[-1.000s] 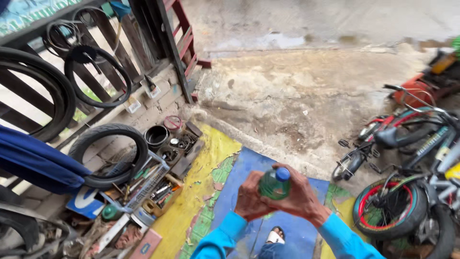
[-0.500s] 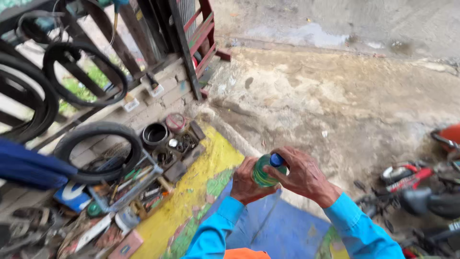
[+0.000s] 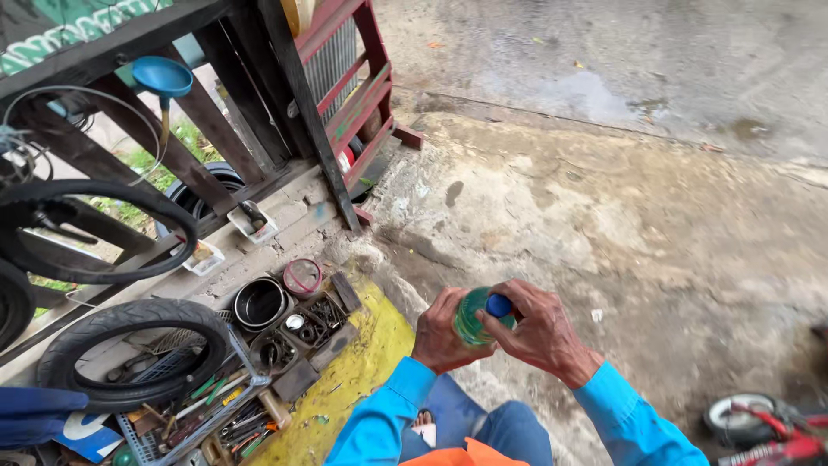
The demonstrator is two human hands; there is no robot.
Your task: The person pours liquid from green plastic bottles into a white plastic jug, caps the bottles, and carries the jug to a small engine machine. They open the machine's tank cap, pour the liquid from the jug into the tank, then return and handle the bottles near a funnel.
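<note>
- Bottle (image 3: 473, 318): small, green, blue cap (image 3: 498, 305); held in front of me, above the bare concrete (image 3: 604, 224) and just right of the yellow mat (image 3: 362, 371).
- Left hand (image 3: 442, 332): fingers clenched round the bottle's body from below and behind; grip looks firm.
- Right hand (image 3: 539, 332): thumb and fingertips pinching the cap; palm over the top right of the bottle.
- Step in hand, my judgement: twisting the cap; best done with the left hand locking the body while only the right turns; squeeze lightly so nothing spurts; keep the neck up.
- Axis: long axis tilted, base toward my left palm, cap end up and to the right, away from me; not upright.
- Nearby: tyre (image 3: 129, 345) over a basket of tools (image 3: 185, 414) at left; round tins (image 3: 259, 302) beside the mat; blue funnel (image 3: 162, 78) on the wooden rack; all well apart from my hands.
</note>
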